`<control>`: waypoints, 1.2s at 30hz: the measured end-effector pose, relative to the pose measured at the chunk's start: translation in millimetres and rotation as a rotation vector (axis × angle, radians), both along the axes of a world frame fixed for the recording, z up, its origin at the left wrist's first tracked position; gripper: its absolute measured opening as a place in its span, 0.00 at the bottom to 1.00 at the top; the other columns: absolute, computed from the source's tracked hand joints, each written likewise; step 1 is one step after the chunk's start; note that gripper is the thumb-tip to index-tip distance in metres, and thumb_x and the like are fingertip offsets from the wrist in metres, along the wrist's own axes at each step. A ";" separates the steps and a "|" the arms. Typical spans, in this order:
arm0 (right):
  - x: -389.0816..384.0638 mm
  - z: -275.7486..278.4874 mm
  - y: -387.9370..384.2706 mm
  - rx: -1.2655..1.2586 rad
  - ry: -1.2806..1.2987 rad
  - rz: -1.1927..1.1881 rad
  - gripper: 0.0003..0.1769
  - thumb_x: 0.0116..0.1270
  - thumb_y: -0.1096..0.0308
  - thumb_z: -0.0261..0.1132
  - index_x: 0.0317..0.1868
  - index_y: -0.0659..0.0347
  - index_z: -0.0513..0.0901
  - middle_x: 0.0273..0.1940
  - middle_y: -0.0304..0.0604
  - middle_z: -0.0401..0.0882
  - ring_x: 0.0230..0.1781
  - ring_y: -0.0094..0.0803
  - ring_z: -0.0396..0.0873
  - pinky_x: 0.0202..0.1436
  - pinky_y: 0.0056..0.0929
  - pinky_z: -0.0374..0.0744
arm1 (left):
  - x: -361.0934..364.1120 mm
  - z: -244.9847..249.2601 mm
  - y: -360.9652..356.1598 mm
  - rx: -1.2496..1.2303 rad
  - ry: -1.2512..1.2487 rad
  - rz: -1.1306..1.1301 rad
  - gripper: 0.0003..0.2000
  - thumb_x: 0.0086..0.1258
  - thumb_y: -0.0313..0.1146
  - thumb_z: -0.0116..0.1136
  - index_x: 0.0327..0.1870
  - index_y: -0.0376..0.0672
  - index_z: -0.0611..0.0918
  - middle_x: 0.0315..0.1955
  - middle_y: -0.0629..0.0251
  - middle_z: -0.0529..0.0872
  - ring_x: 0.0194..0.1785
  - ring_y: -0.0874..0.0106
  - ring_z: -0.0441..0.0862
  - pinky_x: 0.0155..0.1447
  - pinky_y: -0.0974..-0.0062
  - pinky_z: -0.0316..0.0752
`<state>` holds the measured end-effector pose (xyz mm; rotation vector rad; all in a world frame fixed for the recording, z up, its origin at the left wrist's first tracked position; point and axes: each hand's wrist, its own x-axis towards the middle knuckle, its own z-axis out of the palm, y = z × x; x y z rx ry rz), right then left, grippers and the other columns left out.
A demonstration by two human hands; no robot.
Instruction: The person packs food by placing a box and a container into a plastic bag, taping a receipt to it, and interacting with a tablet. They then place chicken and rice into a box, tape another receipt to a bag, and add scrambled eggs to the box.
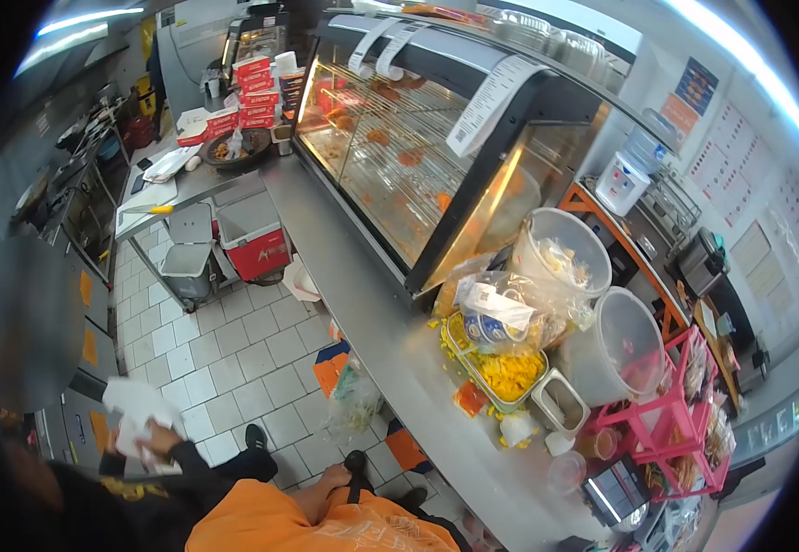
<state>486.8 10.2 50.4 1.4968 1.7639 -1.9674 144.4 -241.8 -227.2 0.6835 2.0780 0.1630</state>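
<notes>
My left hand (334,476) is low in front of my orange shirt (353,529), close to a dark shoe (355,460). It looks small here, and its fingers are too unclear to judge; nothing can be made out in it. My right hand is out of the picture. On the steel counter (363,317) to the right stand a metal tray of yellow food (510,373), an empty metal tray (561,403), clear plastic tubs (613,345) and a plastic bag of packets (501,313).
A person in black (165,488) at the lower left holds white paper (146,405). A glass food warmer (399,147) occupies the counter. Beyond are a red cooler (257,248) and stacked red boxes (257,92). Pink baskets (676,414) and a screen (618,489) are at right.
</notes>
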 end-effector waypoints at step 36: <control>-188.8 74.8 -47.1 0.193 -0.581 1.082 0.19 0.68 0.56 0.61 0.54 0.54 0.84 0.48 0.46 0.86 0.50 0.42 0.83 0.56 0.38 0.79 | -82.6 173.1 -252.5 0.245 -0.480 0.080 0.24 0.53 0.48 0.70 0.40 0.34 0.87 0.38 0.52 0.90 0.47 0.58 0.87 0.52 0.65 0.79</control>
